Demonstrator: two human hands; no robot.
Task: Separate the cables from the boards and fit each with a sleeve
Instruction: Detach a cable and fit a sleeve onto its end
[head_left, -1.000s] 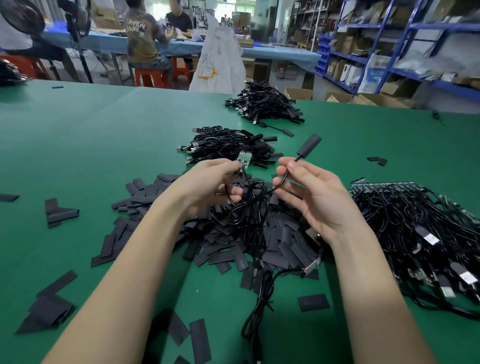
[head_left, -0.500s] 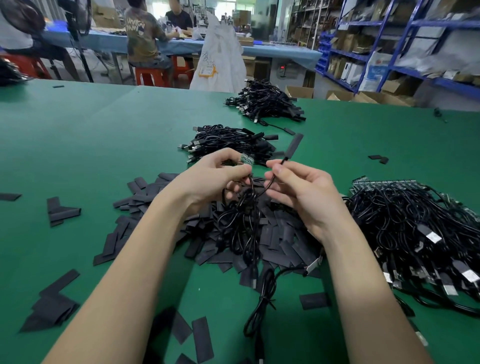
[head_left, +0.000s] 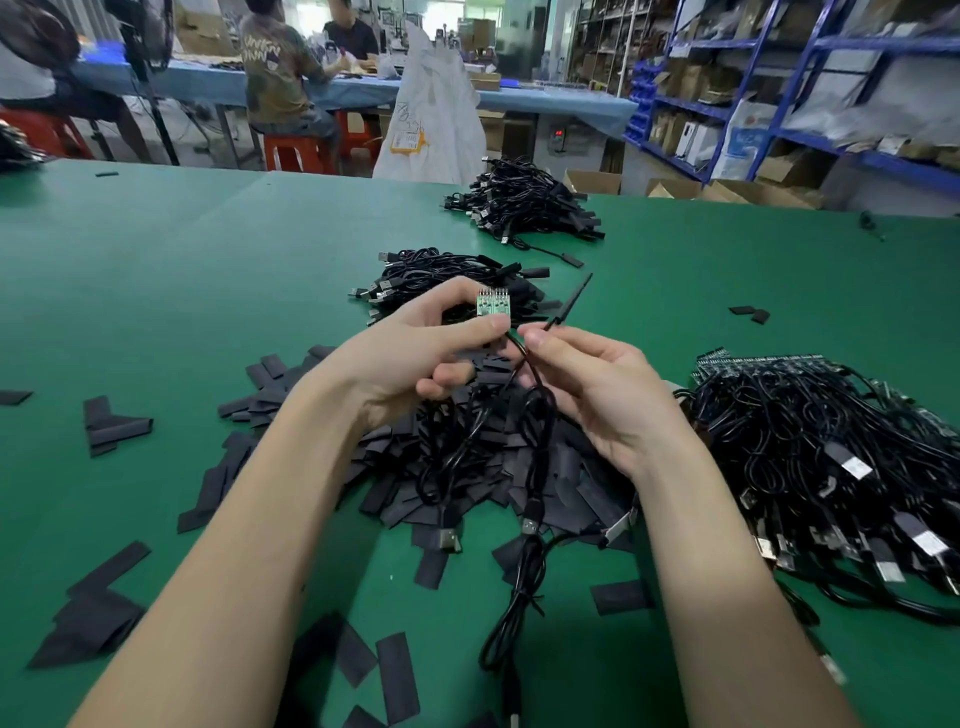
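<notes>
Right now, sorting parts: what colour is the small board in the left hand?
Green board, head view.

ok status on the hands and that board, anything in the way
Left hand pinches green board. Right hand pinches sleeved cable. Nothing between them.

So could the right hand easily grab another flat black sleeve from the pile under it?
Probably not yet: the right hand is pinching a sleeved cable. The sleeve pile lies uncovered below.

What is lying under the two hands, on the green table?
Under the left hand and right hand lies a heap of flat black sleeves on the green table, with black cables hanging over it. The heap's middle is covered by hands and cables.
</notes>
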